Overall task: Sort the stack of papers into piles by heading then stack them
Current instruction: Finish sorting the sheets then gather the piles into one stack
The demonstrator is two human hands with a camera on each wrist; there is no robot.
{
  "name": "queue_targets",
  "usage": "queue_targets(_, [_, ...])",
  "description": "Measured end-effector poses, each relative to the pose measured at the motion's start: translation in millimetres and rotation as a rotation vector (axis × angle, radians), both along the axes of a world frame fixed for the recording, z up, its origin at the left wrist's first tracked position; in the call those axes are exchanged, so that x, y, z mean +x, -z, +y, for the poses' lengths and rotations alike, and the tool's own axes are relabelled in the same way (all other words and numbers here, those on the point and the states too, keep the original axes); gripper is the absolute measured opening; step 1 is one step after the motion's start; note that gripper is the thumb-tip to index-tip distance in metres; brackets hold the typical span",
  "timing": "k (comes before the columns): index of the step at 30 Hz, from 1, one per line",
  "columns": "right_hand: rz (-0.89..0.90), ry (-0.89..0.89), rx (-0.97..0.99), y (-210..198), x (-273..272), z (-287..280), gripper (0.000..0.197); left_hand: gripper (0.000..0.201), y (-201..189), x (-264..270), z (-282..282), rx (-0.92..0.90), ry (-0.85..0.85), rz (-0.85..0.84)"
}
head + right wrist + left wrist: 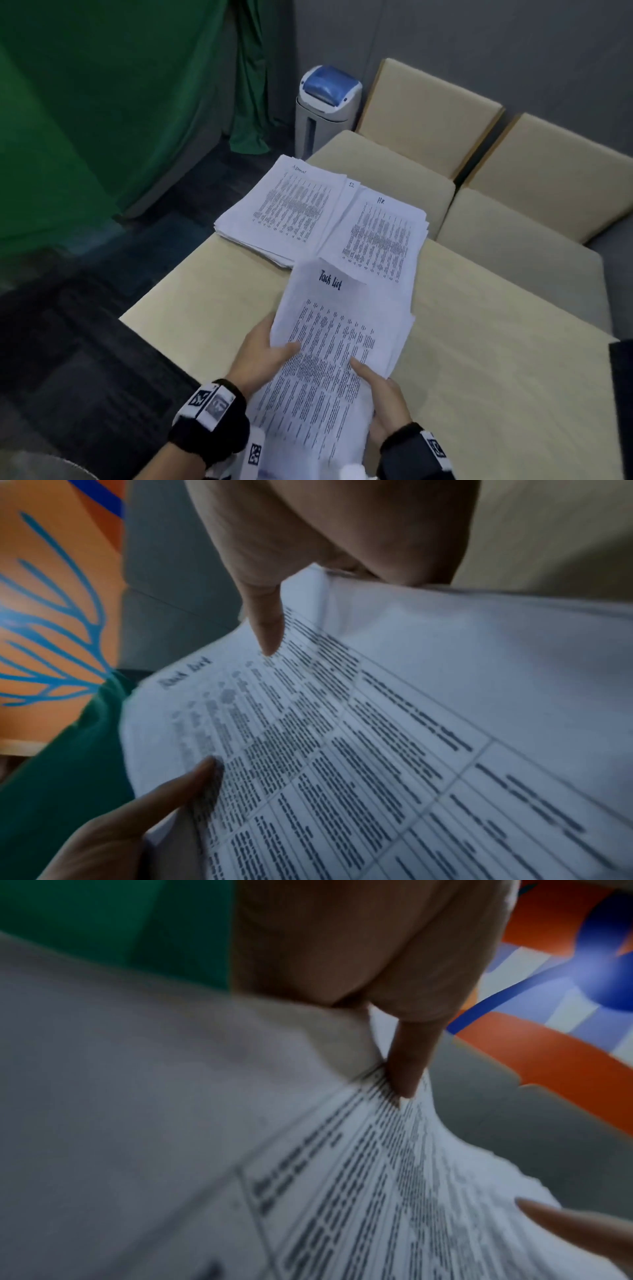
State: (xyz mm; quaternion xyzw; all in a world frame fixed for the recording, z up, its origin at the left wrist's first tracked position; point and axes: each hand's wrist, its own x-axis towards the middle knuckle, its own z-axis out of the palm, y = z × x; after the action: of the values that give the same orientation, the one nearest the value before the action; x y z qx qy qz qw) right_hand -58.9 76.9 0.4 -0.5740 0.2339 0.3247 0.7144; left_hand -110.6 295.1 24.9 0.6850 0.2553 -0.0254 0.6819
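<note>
Left hand [263,356] grip: thumb on top of the held stack [329,359], fingers underneath, pinching its left edge. Right hand [383,401] grip: thumb on the printed face, fingers under the lower right edge, also pinching. Both wrist views confirm a thumb pressed on the top sheet [308,737]; rest of each is blurred.

Held stack sits lifted and tilted over the near-middle of the counter [496,359], top sheet headed "Task List". Sheets below it are fanned slightly to the right.

Two sorted piles at the counter's far edge: "Admin" pile [284,209] at the far left corner, overhanging a little; "HR" pile [380,233] just beside it on the right, edges touching or overlapping, can't tell which. A sheet marked "12" [351,186] pokes out between them.

Step, as I read it: mid-sort, heading just read, sheet not yet placed. No "Task List" pile visible, so next move likely calls for peeling off the top sheet alone and starting a third pile on bare counter, clear of the other two. Risk: grabbing two sheets at once.
</note>
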Motion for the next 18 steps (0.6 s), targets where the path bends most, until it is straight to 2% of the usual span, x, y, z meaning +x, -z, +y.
queue_targets(1, [-0.091, 0.028, 0.055, -23, 3, 1, 0.039, 0.057, -14, 1, -1, -0.060, 0.002, -0.057])
queue_targets(3, [-0.309, 0.042, 0.075, -63, 12, 1, 0.031, 0.052, -43, 4, -5, -0.147, -0.025, -0.168])
queue_targets(6, [-0.598, 0.079, -0.025, -96, 18, 3, 0.022, 0.038, -78, 11, -18, -0.104, -0.162, -0.338])
queue_targets(8, [-0.742, 0.113, -0.058, -107, 19, 1, 0.025, 0.037, -90, 13, -26, -0.093, -0.238, -0.437])
queue_targets(10, [-0.848, 0.128, -0.090, -107, 19, -2, 0.043, 0.048, -93, 16, -27, -0.055, -0.277, -0.512])
queue_targets(11, [-0.867, 0.108, -0.097, -104, 19, -4, 0.054, 0.057, -92, 17, -24, -0.038, -0.280, -0.543])
queue_targets(13, [-0.858, 0.058, -0.074, -92, 20, -9, 0.059, 0.066, -86, 23, -15, -0.034, -0.271, -0.574])
queue_targets(18, [-0.716, -0.122, -0.142, -60, 24, -20, 0.049, 0.032, -78, 38, -7, 0.125, -0.078, -0.617])
